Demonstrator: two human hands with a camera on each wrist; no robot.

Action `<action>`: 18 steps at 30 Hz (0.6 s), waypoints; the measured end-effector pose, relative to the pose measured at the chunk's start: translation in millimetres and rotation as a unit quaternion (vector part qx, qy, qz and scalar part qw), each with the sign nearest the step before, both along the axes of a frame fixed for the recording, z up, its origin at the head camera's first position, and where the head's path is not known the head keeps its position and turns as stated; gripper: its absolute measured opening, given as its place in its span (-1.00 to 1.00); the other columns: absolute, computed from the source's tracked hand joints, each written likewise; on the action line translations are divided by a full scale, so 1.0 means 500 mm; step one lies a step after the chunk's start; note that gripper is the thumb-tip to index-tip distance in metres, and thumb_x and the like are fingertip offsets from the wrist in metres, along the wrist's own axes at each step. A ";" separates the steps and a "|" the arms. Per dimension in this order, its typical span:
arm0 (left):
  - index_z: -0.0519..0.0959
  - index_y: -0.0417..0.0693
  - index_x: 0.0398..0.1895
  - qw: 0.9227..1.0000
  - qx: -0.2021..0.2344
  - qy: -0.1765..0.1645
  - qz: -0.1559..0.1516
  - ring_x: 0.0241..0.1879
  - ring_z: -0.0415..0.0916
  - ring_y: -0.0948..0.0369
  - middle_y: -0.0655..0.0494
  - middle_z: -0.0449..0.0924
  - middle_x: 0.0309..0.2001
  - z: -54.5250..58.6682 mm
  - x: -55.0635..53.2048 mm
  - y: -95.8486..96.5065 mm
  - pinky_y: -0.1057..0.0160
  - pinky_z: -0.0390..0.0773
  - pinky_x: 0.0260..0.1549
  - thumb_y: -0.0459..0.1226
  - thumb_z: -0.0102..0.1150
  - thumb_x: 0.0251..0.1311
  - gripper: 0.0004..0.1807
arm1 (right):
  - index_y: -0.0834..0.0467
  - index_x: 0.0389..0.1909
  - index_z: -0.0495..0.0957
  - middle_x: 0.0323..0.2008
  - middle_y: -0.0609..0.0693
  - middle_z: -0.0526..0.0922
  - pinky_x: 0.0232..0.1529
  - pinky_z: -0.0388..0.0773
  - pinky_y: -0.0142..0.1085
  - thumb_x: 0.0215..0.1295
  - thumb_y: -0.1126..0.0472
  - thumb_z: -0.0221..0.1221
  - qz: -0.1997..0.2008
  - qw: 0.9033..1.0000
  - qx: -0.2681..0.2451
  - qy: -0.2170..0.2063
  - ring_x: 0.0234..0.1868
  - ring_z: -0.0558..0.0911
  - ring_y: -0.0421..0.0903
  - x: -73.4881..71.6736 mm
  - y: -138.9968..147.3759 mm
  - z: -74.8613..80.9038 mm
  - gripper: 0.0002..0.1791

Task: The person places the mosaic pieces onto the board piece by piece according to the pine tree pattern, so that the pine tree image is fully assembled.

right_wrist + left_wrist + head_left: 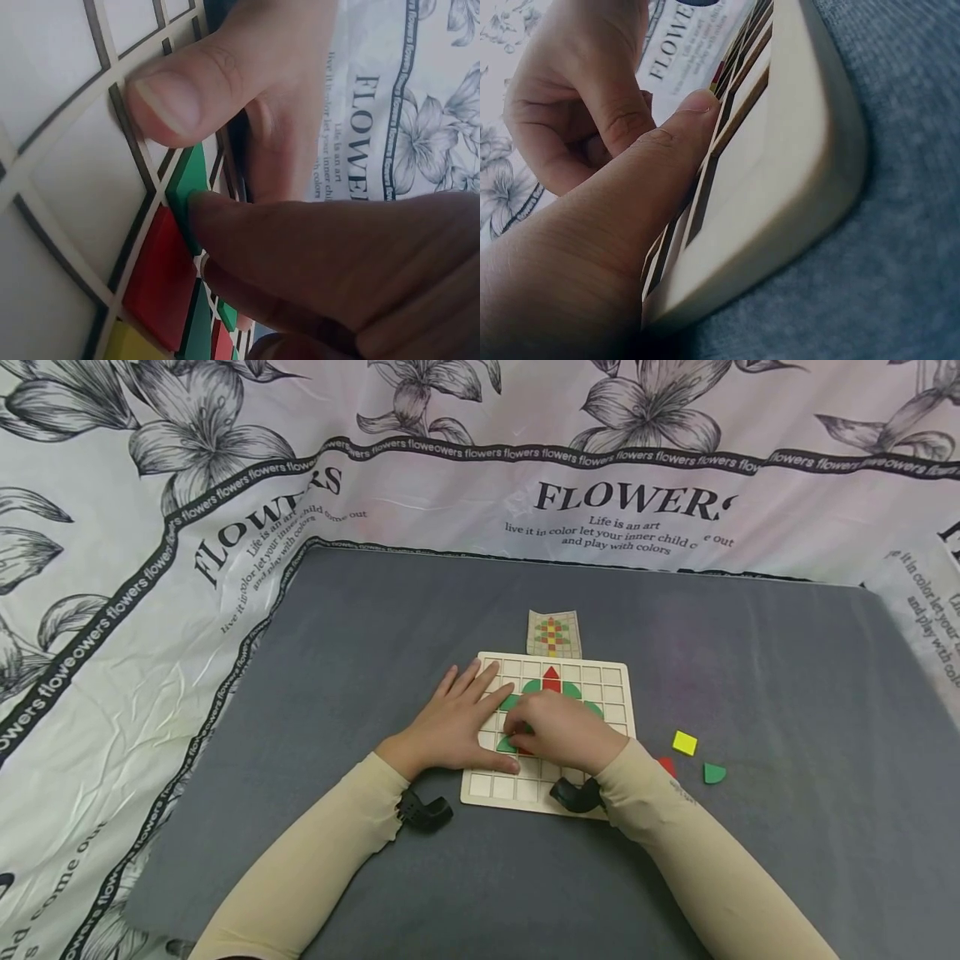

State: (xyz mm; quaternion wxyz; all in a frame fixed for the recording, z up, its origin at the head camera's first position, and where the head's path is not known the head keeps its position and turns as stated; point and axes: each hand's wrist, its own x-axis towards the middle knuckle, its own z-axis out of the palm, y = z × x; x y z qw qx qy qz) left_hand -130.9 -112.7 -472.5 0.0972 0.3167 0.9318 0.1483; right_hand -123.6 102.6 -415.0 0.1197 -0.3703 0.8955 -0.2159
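My left hand (453, 727) rests spread over the left side of a pale wooden grid board (487, 789), its thumb lying along the lower cells. My right hand (566, 727) is curled over the middle of the board. In the right wrist view its thumb tip sits on a green rounded piece (187, 187), with a finger bent beside it. That piece lies in a cell next to a red square (159, 277). Higher on the board are a red triangle (551, 678) and several green pieces (572, 690). The right hand hides part of the pattern.
Right of the board lie a yellow square (684, 742), a green rounded piece (715, 773) and a red piece (667, 766) partly behind the sleeve. A pattern card (553, 633) lies at the board's far edge. The grey table (375, 635) meets flower-printed cloth (450, 493).
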 end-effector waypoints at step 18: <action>-0.02 0.23 0.74 1.000 -0.002 -0.005 0.009 0.70 -0.54 0.03 0.09 -0.39 0.74 -0.002 0.000 -0.001 -0.14 -0.48 0.60 0.61 0.16 -0.01 0.32 | 0.11 -0.22 0.83 -0.31 -0.14 0.78 -0.18 0.67 -0.20 0.32 0.27 0.42 -0.062 0.998 0.016 -0.002 -0.30 0.66 -0.18 0.012 0.094 0.022 -0.93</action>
